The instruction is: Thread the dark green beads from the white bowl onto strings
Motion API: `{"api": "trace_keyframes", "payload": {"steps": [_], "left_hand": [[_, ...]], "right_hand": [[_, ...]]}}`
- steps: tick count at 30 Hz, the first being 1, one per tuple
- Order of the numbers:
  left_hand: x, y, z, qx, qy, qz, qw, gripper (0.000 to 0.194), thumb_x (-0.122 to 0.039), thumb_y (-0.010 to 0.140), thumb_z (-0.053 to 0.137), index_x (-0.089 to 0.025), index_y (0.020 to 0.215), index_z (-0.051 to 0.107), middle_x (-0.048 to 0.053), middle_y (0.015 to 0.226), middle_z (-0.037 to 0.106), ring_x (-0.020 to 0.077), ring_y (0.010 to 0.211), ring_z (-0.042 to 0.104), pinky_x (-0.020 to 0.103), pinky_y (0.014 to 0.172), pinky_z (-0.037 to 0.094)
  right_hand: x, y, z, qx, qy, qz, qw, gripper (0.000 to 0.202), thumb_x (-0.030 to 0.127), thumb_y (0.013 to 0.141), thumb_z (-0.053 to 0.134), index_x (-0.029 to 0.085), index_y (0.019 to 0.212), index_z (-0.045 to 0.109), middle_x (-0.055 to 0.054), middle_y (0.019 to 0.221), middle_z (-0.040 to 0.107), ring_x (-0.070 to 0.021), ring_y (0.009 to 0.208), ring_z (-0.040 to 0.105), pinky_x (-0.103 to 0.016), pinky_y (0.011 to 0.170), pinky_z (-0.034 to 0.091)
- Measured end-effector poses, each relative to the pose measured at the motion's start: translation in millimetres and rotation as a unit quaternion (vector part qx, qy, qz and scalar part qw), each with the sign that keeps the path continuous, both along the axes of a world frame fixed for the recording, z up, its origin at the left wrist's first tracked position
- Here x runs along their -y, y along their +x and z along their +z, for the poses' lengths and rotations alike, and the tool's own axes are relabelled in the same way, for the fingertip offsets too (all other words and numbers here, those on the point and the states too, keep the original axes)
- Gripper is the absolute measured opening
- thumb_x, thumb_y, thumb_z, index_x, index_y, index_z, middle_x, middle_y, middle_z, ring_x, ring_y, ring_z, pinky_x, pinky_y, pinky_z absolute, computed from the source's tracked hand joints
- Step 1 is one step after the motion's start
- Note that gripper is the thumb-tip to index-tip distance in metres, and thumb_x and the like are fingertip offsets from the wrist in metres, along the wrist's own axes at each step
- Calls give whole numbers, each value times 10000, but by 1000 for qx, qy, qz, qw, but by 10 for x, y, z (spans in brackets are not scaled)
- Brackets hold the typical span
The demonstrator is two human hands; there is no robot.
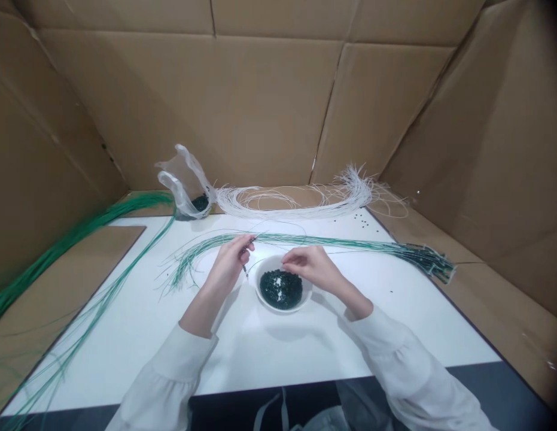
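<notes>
Workshop-like nook: cardboard walls (269, 108), white worktop (431, 317)

Brown cardboard walls (269, 108) around white tabletop (139, 335); plastic bag (183, 196) beside white strand bundle (356, 190).

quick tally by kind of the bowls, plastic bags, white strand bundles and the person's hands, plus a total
Bowl: 1
Plastic bag: 1
White strand bundle: 1
Hands: 2, left hand and right hand
Total: 5
</notes>
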State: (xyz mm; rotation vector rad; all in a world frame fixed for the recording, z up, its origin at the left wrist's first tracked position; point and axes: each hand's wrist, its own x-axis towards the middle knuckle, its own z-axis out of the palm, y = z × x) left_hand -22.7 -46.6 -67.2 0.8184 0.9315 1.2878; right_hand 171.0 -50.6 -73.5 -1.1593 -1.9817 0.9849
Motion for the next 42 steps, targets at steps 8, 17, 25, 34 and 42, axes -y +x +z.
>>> {"api": "trace_keyframes", "payload": {"steps": [8, 17, 25, 34, 42], "left_hand": [[24, 51, -8, 3, -10, -25, 1000, 198, -290, 675, 579, -102, 708, 631, 11, 593, 514, 46, 477, 364, 174, 425, 250], [75, 76, -3, -94, 11, -53, 994, 202, -300, 657, 644, -108, 657, 581, -18, 619, 499, 24, 457, 309, 184, 440, 211], [94, 88, -13, -138, 15, -70, 988, 217, -322, 652, 659, -122, 701, 588, -27, 624, 506, 27, 470, 315, 181, 456, 204], [132, 102, 12, -214, 29, -61, 974, 195, -320, 657, 658, -148, 746, 673, 3, 664, 597, 75, 539, 411, 207, 526, 276], [204, 174, 62, -237, 97, -46, 966, 181, -327, 696, 617, -155, 669, 668, 34, 700, 640, 163, 738, 550, 229, 710, 380]], "right_hand": [[-8, 111, -60, -151, -50, -55, 986, 258, 282, 673, 646, 128, 878, 624, -59, 736, 655, -167, 630, 633, -291, 625, 527], [18, 69, -69, -247, -119, -62, 960, 260, 332, 649, 687, 117, 778, 618, -72, 724, 663, -185, 656, 646, -302, 618, 529], [46, 22, -38, -282, -187, -45, 940, 288, 334, 642, 698, 103, 793, 613, -74, 716, 670, -158, 646, 645, -277, 634, 526], [87, 21, 3, -302, -228, -30, 925, 280, 301, 618, 726, 111, 777, 594, -93, 764, 680, -202, 734, 659, -273, 629, 531], [85, 40, -23, -372, -262, 3, 891, 236, 258, 641, 720, 132, 802, 601, -80, 808, 683, -169, 726, 656, -226, 602, 523]]}}
